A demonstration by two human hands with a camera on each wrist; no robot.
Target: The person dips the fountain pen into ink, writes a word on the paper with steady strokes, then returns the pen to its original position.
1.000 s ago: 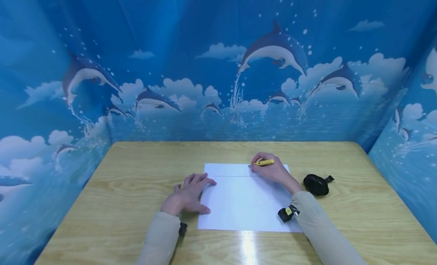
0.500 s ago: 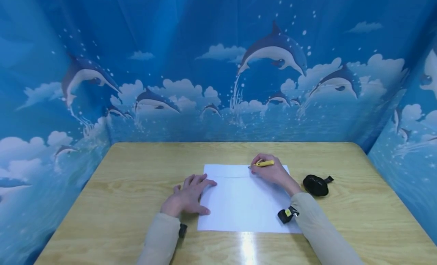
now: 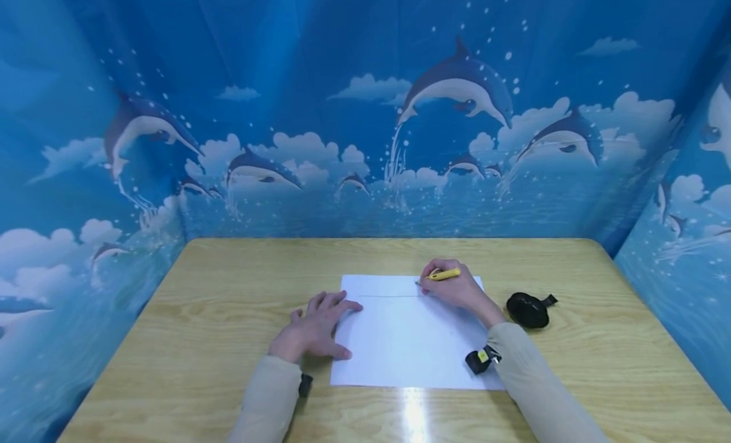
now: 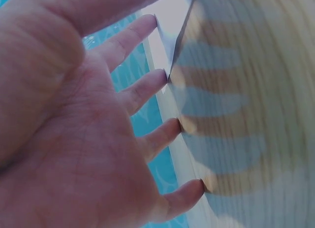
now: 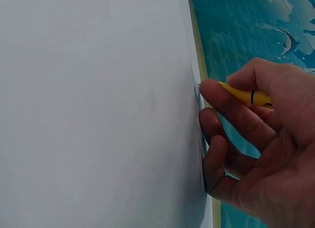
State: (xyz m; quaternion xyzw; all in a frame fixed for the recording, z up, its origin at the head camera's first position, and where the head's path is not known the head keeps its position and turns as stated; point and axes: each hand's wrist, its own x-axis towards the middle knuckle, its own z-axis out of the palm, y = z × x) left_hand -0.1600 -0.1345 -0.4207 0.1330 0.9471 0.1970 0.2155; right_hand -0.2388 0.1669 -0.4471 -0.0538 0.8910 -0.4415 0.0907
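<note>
A white sheet of paper point(image 3: 400, 341) lies on the table with a thin dark line point(image 3: 388, 296) across its upper part. My right hand point(image 3: 454, 284) pinches a yellow pen point(image 3: 444, 274) near the paper's top edge, the tip at or just over the sheet. In the right wrist view the yellow pen point(image 5: 246, 96) sits between thumb and fingers, the other fingers curled beneath. My left hand point(image 3: 314, 325) is spread at the paper's left edge, thumb and index finger on the sheet. The left wrist view shows the other fingertips point(image 4: 192, 193) touching the wood.
A black glossy pouch-like object point(image 3: 528, 310) with a small strap lies right of the paper. The wood-grain table point(image 3: 217, 341) extends around the sheet. A blue dolphin-print curtain point(image 3: 320, 202) encloses the back and sides. Each wrist wears a small black camera point(image 3: 478, 360).
Both hands keep nearly the same places. The pen tip shifts very slightly near the top of the paper, and the pen tilts a little. The view moves by a few pixels.
</note>
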